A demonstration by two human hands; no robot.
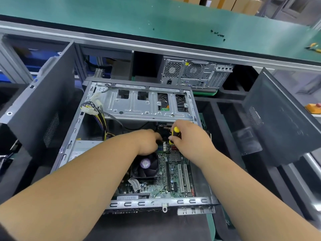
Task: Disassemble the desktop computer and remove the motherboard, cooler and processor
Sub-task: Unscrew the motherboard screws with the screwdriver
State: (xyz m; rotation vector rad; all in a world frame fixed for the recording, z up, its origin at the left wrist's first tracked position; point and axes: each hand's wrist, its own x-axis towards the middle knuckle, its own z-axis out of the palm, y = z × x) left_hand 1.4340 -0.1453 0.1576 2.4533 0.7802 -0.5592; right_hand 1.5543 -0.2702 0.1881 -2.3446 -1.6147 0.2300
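Observation:
An open desktop case [69, 146] lies flat in front of me. Its green motherboard [175, 178] sits inside, with a black cooler fan [145, 166] on the left part. My right hand [189, 138] grips a yellow and black screwdriver [174, 134], tip down at the board's far edge. My left hand [147, 141] reaches in beside it, fingertips curled at a dark connector near the coloured sockets; what they hold is hidden. The processor is not visible.
A silver drive cage [142, 103] spans the case's far end, with loose power cables [97, 112] at its left. Dark side panels stand at the left [43, 105] and right [281, 122]. Another computer [196, 72] sits under the green bench [156, 20], which carries several small screws [218, 34].

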